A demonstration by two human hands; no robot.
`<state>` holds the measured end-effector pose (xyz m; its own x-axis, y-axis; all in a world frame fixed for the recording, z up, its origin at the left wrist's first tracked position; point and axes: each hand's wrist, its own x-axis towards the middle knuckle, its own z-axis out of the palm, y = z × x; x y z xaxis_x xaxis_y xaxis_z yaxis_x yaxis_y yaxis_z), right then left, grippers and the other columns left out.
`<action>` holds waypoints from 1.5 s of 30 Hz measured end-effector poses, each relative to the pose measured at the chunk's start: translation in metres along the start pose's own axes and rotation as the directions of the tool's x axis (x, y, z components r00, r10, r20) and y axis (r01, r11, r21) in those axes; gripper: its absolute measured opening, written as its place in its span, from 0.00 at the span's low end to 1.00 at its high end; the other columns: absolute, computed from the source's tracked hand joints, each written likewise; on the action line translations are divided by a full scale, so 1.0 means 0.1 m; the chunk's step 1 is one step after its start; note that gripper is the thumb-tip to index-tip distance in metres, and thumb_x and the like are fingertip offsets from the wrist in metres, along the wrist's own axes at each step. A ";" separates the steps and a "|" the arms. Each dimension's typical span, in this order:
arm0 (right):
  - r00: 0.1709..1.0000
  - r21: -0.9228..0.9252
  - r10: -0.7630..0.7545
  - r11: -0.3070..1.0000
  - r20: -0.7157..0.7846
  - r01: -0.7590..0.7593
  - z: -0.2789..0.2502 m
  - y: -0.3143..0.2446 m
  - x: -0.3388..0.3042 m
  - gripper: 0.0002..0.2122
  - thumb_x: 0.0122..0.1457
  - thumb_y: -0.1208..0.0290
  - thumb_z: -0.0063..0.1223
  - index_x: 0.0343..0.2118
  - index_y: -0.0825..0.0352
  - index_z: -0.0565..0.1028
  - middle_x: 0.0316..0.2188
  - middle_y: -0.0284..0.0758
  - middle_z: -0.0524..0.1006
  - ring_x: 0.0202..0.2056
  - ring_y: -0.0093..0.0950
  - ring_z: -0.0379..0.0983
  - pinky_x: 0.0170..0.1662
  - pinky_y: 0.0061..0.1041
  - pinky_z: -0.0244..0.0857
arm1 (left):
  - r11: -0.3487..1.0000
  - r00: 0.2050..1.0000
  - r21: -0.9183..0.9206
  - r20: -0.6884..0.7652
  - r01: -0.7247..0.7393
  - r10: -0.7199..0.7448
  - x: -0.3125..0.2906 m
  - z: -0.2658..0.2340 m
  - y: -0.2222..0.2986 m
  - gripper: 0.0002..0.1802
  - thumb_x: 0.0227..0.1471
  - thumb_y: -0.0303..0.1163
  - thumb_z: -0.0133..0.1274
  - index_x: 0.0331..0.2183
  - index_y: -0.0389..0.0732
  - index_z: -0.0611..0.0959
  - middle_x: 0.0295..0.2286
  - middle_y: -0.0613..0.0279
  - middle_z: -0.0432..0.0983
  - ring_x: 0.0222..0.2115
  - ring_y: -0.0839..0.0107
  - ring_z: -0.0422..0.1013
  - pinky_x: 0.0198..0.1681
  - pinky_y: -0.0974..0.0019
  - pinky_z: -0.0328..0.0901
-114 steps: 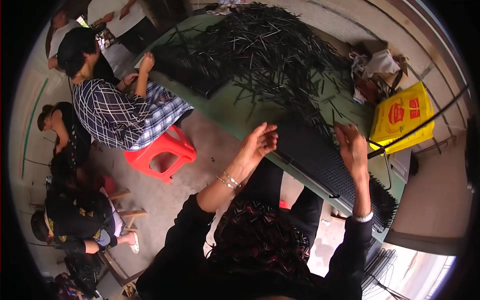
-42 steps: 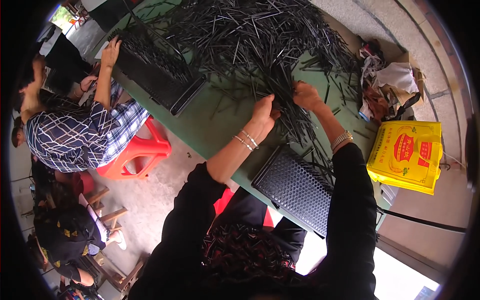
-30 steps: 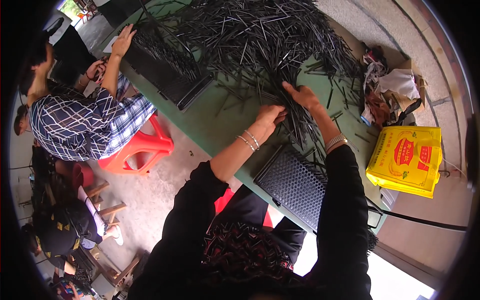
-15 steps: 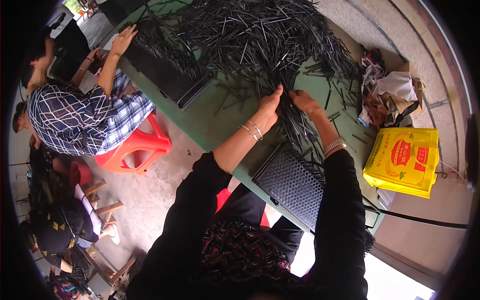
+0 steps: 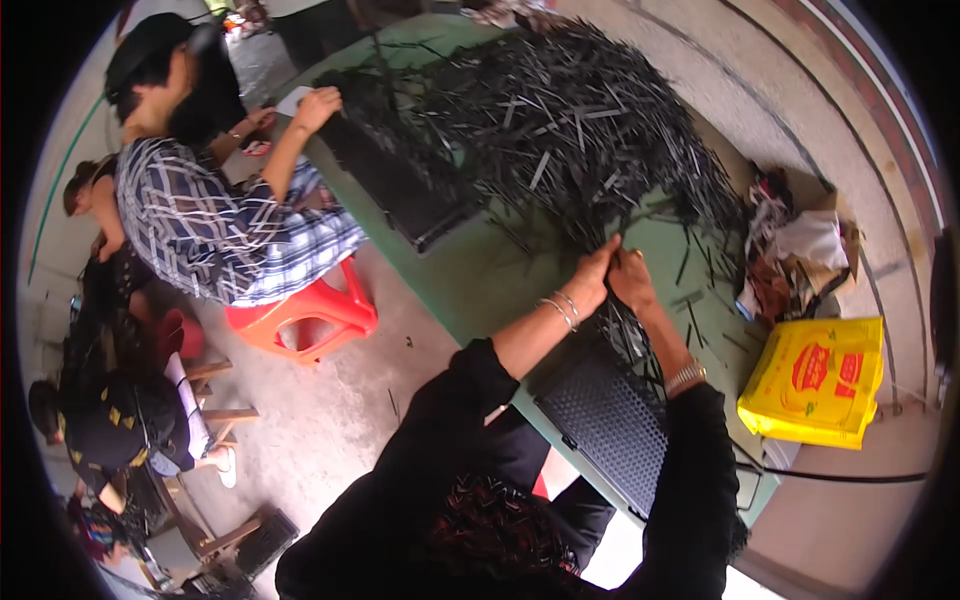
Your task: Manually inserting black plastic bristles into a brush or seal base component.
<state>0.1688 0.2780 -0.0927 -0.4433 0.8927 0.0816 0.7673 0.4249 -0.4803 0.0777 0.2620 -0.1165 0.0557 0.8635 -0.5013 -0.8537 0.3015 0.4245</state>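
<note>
My left hand (image 5: 594, 278) and my right hand (image 5: 632, 283) are side by side at the near edge of a big heap of thin black strips (image 5: 570, 130). Both are closed, thumbs up and nearly touching, around a bunch of black strips (image 5: 624, 332) whose lower ends show beneath them. The fingers' undersides are hidden. Just below, nearer to me, a black tray with a grid of holes (image 5: 605, 420) lies at the table's edge, some strips at its far right side partly behind my right forearm.
The green table (image 5: 520, 300) carries loose strips. To the right are a box of crumpled scraps (image 5: 800, 245) and a yellow bag (image 5: 815, 385). At left, a co-worker in plaid (image 5: 210, 210) sits on a red stool (image 5: 310, 315) by another black tray (image 5: 400, 190). More people sit behind.
My hands have come closer together around the strips. The whole view has shifted, so the table and co-worker appear lower and farther right. The co-worker's hand stays near the far tray.
</note>
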 end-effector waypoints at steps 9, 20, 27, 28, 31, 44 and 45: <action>0.976 0.271 -0.158 0.943 -0.148 0.194 -0.36 -0.29 -0.02 0.09 0.55 0.74 0.44 0.32 0.70 0.76 0.28 0.48 0.75 0.34 0.47 0.72 0.39 0.40 0.65 | 0.959 0.961 -0.111 -0.121 -0.261 0.247 -0.01 0.08 0.14 0.11 0.38 0.31 0.65 0.23 0.36 0.80 0.26 0.62 0.76 0.26 0.71 0.69 0.32 0.65 0.65; 0.918 0.547 -0.103 0.826 0.383 -0.135 -1.17 -0.39 -0.22 0.42 0.54 0.51 0.59 0.62 0.73 0.50 0.56 0.43 0.65 0.57 0.30 0.60 0.58 0.27 0.53 | 0.955 0.984 -0.237 -0.031 -0.178 0.176 -0.33 0.48 0.56 0.05 0.41 0.24 0.56 0.24 0.33 0.78 0.21 0.58 0.75 0.20 0.65 0.72 0.25 0.63 0.71; 0.950 0.046 -0.145 0.989 0.277 0.138 -1.05 -0.61 -0.43 0.44 0.45 0.63 0.68 0.62 0.70 0.52 0.50 0.46 0.71 0.53 0.38 0.67 0.53 0.31 0.62 | 0.898 0.975 -0.381 -0.056 -0.221 0.216 -0.20 0.34 0.46 0.09 0.44 0.25 0.58 0.29 0.34 0.75 0.24 0.56 0.74 0.23 0.64 0.72 0.27 0.59 0.74; 0.951 0.044 -0.141 0.990 0.276 0.135 -1.05 -0.57 -0.42 0.44 0.45 0.63 0.68 0.62 0.70 0.52 0.50 0.46 0.71 0.53 0.38 0.67 0.53 0.31 0.62 | 0.899 0.976 -0.381 -0.054 -0.217 0.213 -0.20 0.36 0.46 0.09 0.44 0.25 0.58 0.29 0.34 0.75 0.24 0.56 0.74 0.23 0.64 0.72 0.27 0.59 0.74; 0.870 0.171 0.150 0.952 0.469 -0.256 -1.01 -0.44 -0.38 0.34 0.47 0.68 0.63 0.55 0.73 0.59 0.38 0.49 0.77 0.41 0.48 0.73 0.42 0.36 0.66 | 0.911 0.977 -0.354 -0.078 -0.214 0.199 -0.18 0.38 0.46 0.09 0.46 0.27 0.58 0.29 0.34 0.75 0.25 0.56 0.74 0.24 0.64 0.73 0.28 0.59 0.74; 0.885 0.153 0.056 0.978 0.461 -0.141 -1.48 0.63 -0.26 0.08 0.55 0.71 0.50 0.33 0.67 0.64 0.17 0.33 0.66 0.17 0.25 0.64 0.17 0.26 0.57 | 0.929 0.986 -0.332 -0.059 -0.166 0.155 -0.30 0.26 0.77 0.06 0.48 0.30 0.55 0.29 0.39 0.77 0.22 0.60 0.73 0.20 0.65 0.71 0.22 0.56 0.70; 0.840 0.176 0.148 0.945 0.522 -0.276 -1.62 0.56 -0.27 0.06 0.55 0.72 0.48 0.32 0.66 0.64 0.17 0.29 0.64 0.15 0.19 0.63 0.15 0.21 0.56 | 0.929 0.987 -0.332 -0.058 -0.163 0.153 -0.29 0.21 0.74 0.06 0.48 0.30 0.55 0.29 0.39 0.77 0.22 0.60 0.73 0.20 0.65 0.71 0.22 0.56 0.70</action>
<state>0.2991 0.3018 0.0192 -0.5004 0.7341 -0.4590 0.7660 0.1284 -0.6299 0.0237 0.2679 -0.0545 -0.1054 0.8746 -0.4732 -0.9742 0.0047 0.2257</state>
